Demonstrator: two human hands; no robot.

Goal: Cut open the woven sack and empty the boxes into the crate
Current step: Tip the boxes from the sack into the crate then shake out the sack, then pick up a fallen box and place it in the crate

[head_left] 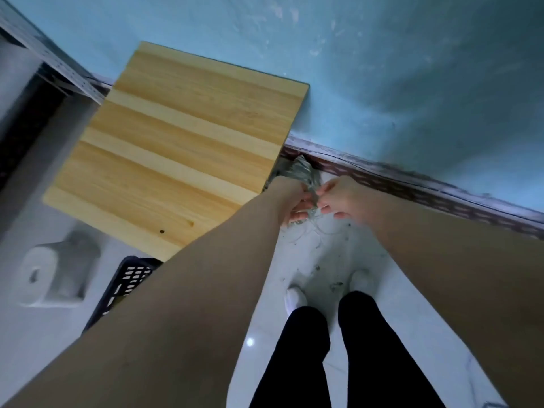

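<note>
L hand [290, 198], R hand [343, 197] on frayed sack [298, 169]; crate [129, 282] nearby

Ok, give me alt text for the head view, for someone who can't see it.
Two bare arms reach down toward the floor by a blue wall, where the left grip and right grip pinch the bunched grey woven sack, loose threads hanging below. A wooden table stands to the left, with a black crate beside it.

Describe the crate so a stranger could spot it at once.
Start at the wooden tabletop against the blue wall. Below its near edge a black crate pokes out. Its slotted lattice wall sets it apart from the white paper roll beside it.
</note>
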